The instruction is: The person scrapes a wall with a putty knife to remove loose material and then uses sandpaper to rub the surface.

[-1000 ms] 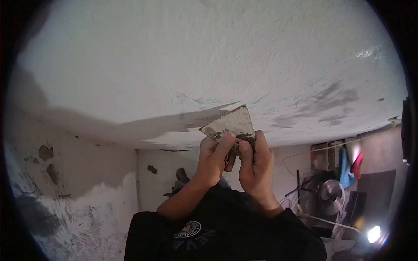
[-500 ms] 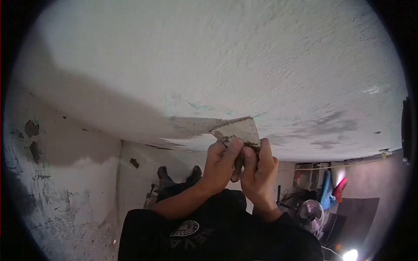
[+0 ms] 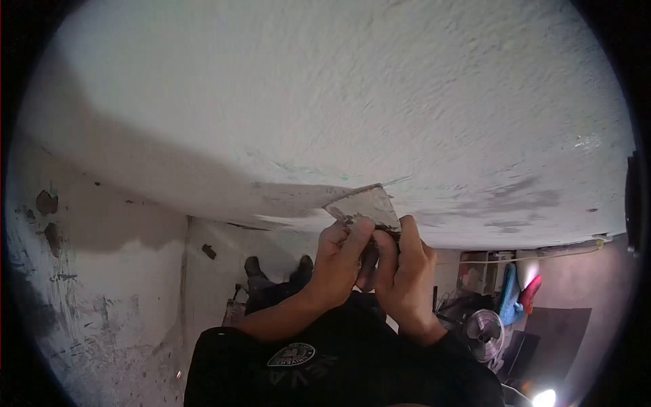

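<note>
A flat, plaster-crusted scraper point(image 3: 367, 206) is gripped between both hands, its broad edge pointing up toward the white wall point(image 3: 325, 115). My left hand point(image 3: 342, 254) is closed on its left side, thumb pressed on the lower part of the blade. On the other side, my right hand point(image 3: 405, 261) closes round the lower right corner. Dark residue shows along the blade near the thumbs, and the fingers hide whatever lies below it. The blade's upper edge overlaps the wall's lower part in this view, beside grey smears and faint green scratches.
To the left, a side wall point(image 3: 115, 298) has chipped, stained patches. A dark chunk point(image 3: 209, 252) lies on the floor near my shoes point(image 3: 278, 268). At right stand a fan point(image 3: 485, 334) and a bright lamp point(image 3: 544, 397), with blue point(image 3: 510, 298) and red point(image 3: 531, 293) items behind.
Both hands and the scraper have shifted slightly left, and the blade lies a little more tilted. My grip stays about the same.
</note>
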`<state>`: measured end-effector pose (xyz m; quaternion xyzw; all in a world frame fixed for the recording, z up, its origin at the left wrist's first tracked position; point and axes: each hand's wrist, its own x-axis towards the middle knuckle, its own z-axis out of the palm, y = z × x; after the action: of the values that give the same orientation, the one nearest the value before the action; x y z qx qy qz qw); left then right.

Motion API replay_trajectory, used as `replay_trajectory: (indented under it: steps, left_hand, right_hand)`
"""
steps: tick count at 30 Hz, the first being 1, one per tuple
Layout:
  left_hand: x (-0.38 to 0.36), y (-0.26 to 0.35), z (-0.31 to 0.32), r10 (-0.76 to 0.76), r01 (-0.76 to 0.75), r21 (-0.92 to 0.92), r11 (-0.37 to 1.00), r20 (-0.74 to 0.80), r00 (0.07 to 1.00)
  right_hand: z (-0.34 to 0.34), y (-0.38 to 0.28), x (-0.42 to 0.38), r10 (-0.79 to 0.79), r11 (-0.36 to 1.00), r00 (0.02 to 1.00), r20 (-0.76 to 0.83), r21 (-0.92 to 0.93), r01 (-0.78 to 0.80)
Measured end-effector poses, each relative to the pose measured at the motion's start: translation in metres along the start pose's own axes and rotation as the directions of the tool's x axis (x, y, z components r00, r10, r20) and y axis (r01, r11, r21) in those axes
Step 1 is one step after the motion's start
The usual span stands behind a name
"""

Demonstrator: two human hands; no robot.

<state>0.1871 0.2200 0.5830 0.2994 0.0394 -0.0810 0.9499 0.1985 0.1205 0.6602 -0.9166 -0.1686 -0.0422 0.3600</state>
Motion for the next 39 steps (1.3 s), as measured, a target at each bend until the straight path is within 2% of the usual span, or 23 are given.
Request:
replay_trajectory:
  steps: [1, 3, 4, 6, 8, 9, 10, 12, 14, 16, 18, 19, 20, 22, 24, 26, 28, 30, 32, 34, 36, 38, 39]
  left_hand:
    - [0.005, 0.002, 0.003, 0.234, -0.226, 0.192, 0.955, -0.023, 0.972]
    - [-0.002, 0.017, 0.013, 0.08, -0.102, -0.116, 0.988, -0.178, 0.981]
    - [0.002, 0.016, 0.015, 0.095, -0.117, -0.118, 0.986, -0.174, 0.98]
    - [-0.006, 0.012, 0.015, 0.014, -0.011, 0.016, 1.0, -0.142, 0.99]
    - [-0.002, 0.019, 0.016, 0.044, -0.043, 0.008, 0.999, -0.167, 0.985]
    - [-0.001, 0.022, 0.017, 0.067, -0.069, -0.006, 0.998, -0.196, 0.978]
    - [-0.003, 0.022, 0.018, 0.076, -0.083, -0.02, 0.996, -0.228, 0.971]
    - [-0.001, 0.02, 0.015, 0.109, -0.117, -0.04, 0.992, -0.158, 0.981]
    - [-0.009, 0.01, 0.017, -0.008, 0.011, 0.018, 1.0, -0.17, 0.985]
    - [-0.003, 0.011, 0.016, 0.011, -0.011, 0.004, 1.0, -0.134, 0.991]
    - [-0.003, 0.021, 0.012, 0.166, -0.173, -0.047, 0.984, -0.127, 0.978]
    - [-0.006, 0.019, 0.004, 0.211, -0.202, 0.096, 0.975, -0.094, 0.973]
    - [-0.008, 0.018, -0.004, 0.255, -0.235, 0.235, 0.943, -0.061, 0.965]
    - [-0.013, 0.023, 0.016, -0.006, 0.014, 0.039, 0.999, -0.208, 0.978]
    - [-0.003, 0.017, 0.01, 0.059, -0.059, 0.001, 0.998, -0.132, 0.989]
    - [-0.002, 0.027, 0.016, 0.134, -0.153, -0.033, 0.988, -0.318, 0.939]
    - [-0.008, 0.021, 0.003, 0.293, -0.27, 0.208, 0.94, -0.086, 0.952]
    - [-0.012, 0.016, 0.011, -0.007, 0.011, 0.036, 0.999, -0.113, 0.994]
    - [-0.003, 0.017, 0.012, 0.019, -0.02, -0.017, 1.0, -0.081, 0.997]
    - [-0.004, 0.036, 0.012, 0.054, -0.056, -0.009, 0.998, -0.181, 0.982]
    - [-0.007, 0.036, 0.01, 0.096, -0.095, 0.011, 0.995, -0.121, 0.988]
    - [-0.012, 0.018, 0.009, -0.039, 0.049, 0.061, 0.997, -0.147, 0.988]
    - [-0.008, 0.017, 0.011, -0.037, 0.04, 0.022, 0.999, -0.127, 0.991]
  right_hand:
    - [0.004, -0.007, 0.006, -0.036, 0.998, 0.999, -0.014, 0.052, 0.037]
    - [0.007, -0.014, 0.003, -0.061, 0.998, 0.998, -0.018, -0.022, 0.06]
    - [0.007, -0.013, 0.008, -0.116, 0.99, 0.993, -0.009, -0.088, 0.114]
    - [0.003, -0.004, -0.001, -0.09, 0.994, 0.996, -0.028, -0.058, 0.088]
    - [-0.002, 0.002, -0.001, 0.008, 0.999, 1.0, 0.024, 0.044, -0.009]
    - [0.003, -0.002, 0.009, -0.193, 0.98, 0.981, -0.028, -0.046, 0.192]
    - [0.004, -0.005, 0.004, -0.181, 0.983, 0.983, -0.028, -0.048, 0.18]
    - [0.004, -0.011, 0.006, -0.076, 0.997, 0.997, -0.008, -0.022, 0.076]
    - [0.003, -0.006, -0.001, -0.038, 0.998, 0.999, -0.018, 0.051, 0.039]
    - [-0.001, -0.009, 0.004, 0.077, 0.996, 0.997, 0.015, 0.043, -0.077]
    - [0.006, -0.022, 0.01, -0.005, 1.0, 1.0, 0.0, -0.017, 0.005]
    - [0.009, -0.026, 0.014, -0.114, 0.991, 0.993, -0.013, -0.073, 0.112]
    - [0.007, -0.023, 0.013, -0.116, 0.991, 0.993, -0.018, -0.066, 0.115]
    - [0.002, -0.012, 0.003, -0.034, 0.993, 0.999, -0.021, 0.112, 0.036]
    - [0.007, -0.012, 0.012, 0.018, 0.995, 1.0, 0.023, 0.103, -0.02]
    - [0.015, -0.024, 0.018, -0.097, 0.995, 0.995, 0.001, 0.025, 0.096]
    - [0.008, -0.019, 0.014, -0.125, 0.992, 0.992, 0.002, 0.016, 0.125]
    - [0.0, -0.006, 0.002, -0.118, 0.993, 0.993, -0.01, 0.026, 0.118]
    - [0.004, -0.009, 0.009, -0.063, 0.998, 0.998, 0.007, 0.013, 0.063]
    - [0.013, -0.027, 0.016, -0.045, 0.999, 0.999, -0.027, -0.008, 0.045]
    - [0.01, -0.02, 0.01, -0.054, 0.997, 0.999, 0.0, 0.062, 0.054]
    - [0.003, -0.009, -0.002, 0.046, 0.994, 0.999, 0.024, 0.101, -0.049]
    - [0.005, -0.01, 0.0, 0.091, 0.991, 0.996, -0.001, 0.096, -0.09]
